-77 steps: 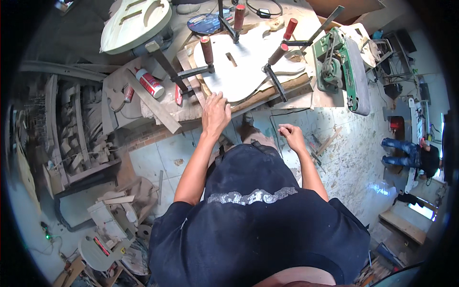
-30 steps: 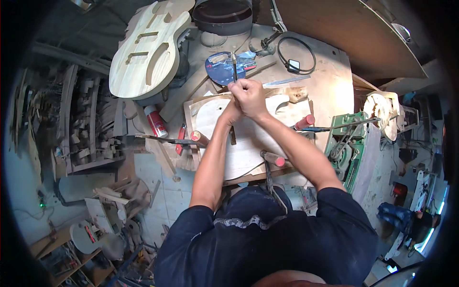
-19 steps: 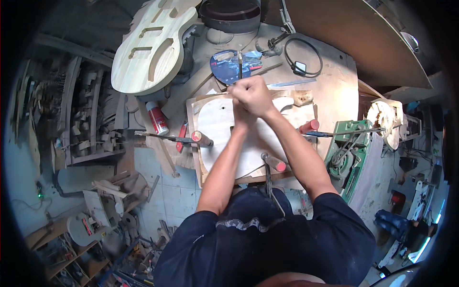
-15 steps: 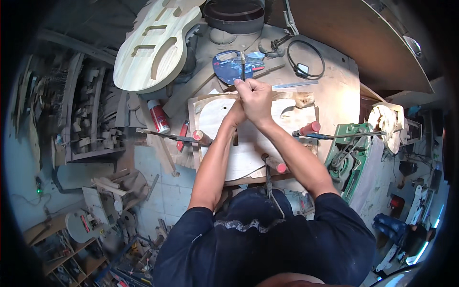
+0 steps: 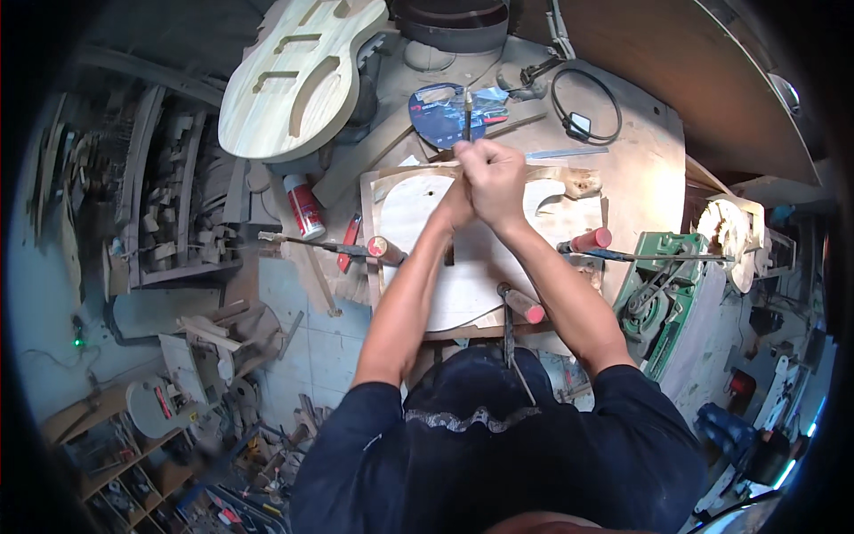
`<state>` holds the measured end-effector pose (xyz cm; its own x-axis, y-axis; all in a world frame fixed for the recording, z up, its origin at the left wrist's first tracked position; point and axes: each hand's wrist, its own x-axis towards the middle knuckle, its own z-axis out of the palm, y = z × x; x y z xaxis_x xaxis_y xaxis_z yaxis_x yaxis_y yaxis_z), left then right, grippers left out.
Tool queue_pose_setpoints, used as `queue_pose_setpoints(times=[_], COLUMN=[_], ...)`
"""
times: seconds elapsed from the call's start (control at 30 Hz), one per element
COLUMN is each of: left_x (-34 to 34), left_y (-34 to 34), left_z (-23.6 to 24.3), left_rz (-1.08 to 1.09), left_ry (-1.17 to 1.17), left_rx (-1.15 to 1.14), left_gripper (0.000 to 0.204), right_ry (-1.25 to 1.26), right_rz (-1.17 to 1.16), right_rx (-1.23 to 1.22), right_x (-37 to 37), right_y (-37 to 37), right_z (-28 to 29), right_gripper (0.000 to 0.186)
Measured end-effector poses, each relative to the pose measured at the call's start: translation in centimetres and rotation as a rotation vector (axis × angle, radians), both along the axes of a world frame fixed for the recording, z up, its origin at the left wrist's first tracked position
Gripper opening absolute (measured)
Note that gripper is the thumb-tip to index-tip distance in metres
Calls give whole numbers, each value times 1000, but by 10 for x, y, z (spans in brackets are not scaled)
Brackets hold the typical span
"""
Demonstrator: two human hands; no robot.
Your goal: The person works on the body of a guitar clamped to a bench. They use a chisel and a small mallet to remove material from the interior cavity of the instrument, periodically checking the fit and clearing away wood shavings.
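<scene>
Both hands have come together at the far edge of the pale guitar-shaped board; a couple of seconds ago the left hand rested on its near left edge and the right hand hung off to the right. The work has thus shifted from touching the board itself to the far clamp, whose upright bar shows just beyond the knuckles. The right hand's grip is clenched, apparently around that clamp's handle, which the fingers hide; its wrist has rolled to and fro over the last frames, so turning seems likely, though tighter or looser cannot be told. The left hand sits close beneath it, and I cannot tell what its grip holds.

The board lies flat on the near part of the surface, partly covered by the arms. Around it stand the left clamp, the right clamp and the near clamp, none of them held now. A blue disc lies beyond the hands, and a red-and-white bottle lies to the left.
</scene>
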<state>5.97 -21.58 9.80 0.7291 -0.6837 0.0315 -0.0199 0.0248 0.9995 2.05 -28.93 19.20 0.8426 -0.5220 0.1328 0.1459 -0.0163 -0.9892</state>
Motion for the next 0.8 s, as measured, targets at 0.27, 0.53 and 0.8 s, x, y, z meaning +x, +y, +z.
queue_pose_setpoints(times=[0.27, 0.53, 0.8], left_x=[-50, -19, -44], left_y=[-37, -8, -31], left_z=[19, 3, 20], left_rz=[801, 326, 647], left_ry=[-428, -257, -256], left_rx=[3, 2, -31], left_gripper=[21, 19, 33], right_ry=[127, 64, 190], right_rz=[1082, 49, 1031], right_rx=[165, -41, 172], right_x=[16, -2, 22], right_y=[-56, -4, -59], right_z=[25, -12, 18], right_gripper=[45, 44, 32])
